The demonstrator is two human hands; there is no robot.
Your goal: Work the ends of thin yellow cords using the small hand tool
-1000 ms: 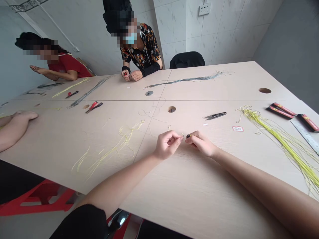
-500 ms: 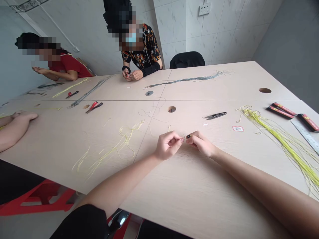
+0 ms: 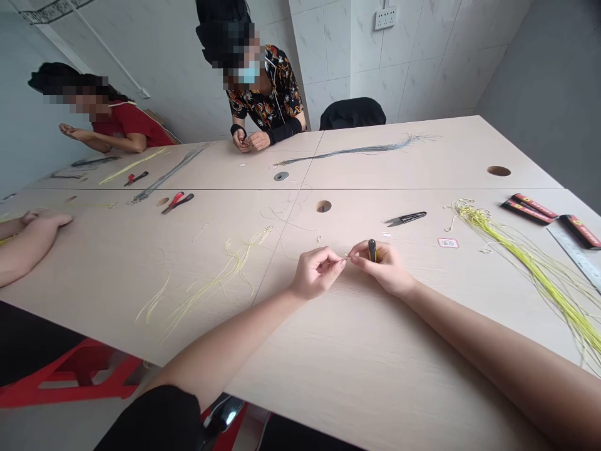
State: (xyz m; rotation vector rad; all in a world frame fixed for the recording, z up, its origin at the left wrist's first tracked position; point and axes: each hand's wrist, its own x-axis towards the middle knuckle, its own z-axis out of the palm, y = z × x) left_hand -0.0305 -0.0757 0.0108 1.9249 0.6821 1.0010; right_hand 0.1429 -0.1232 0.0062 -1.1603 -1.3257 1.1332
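Near the table's middle, my left hand [image 3: 318, 274] is closed in a pinch on a tiny fish hook [image 3: 347, 256]. My right hand [image 3: 389, 270] meets it from the right, thumb and forefinger pinched at the hook. Its curled fingers also grip a short black-and-yellow stick-like tool [image 3: 372, 250], whose dark end points up; its kind cannot be made out. Any line between the fingertips is too fine to see clearly. Just beyond my left hand lies another small hook [image 3: 318, 240]. Left of it, thin yellow lines with hooks [image 3: 235, 266] lie spread on the tabletop.
A bundle of yellow lines [image 3: 530, 269] lies to the right, beside dark red-labelled boxes [image 3: 582, 231] and a metal ruler [image 3: 575, 258]. Black thread snips [image 3: 406, 218] and a paper label [image 3: 448, 242] lie ahead. Red-handled cutters [image 3: 177, 202] are left. Co-workers sit opposite and at left.
My right hand has turned and moved slightly left, its fingertips now meeting the left hand's. The tool in it has swung upright and shows more of its length. My left hand stays nearly still.
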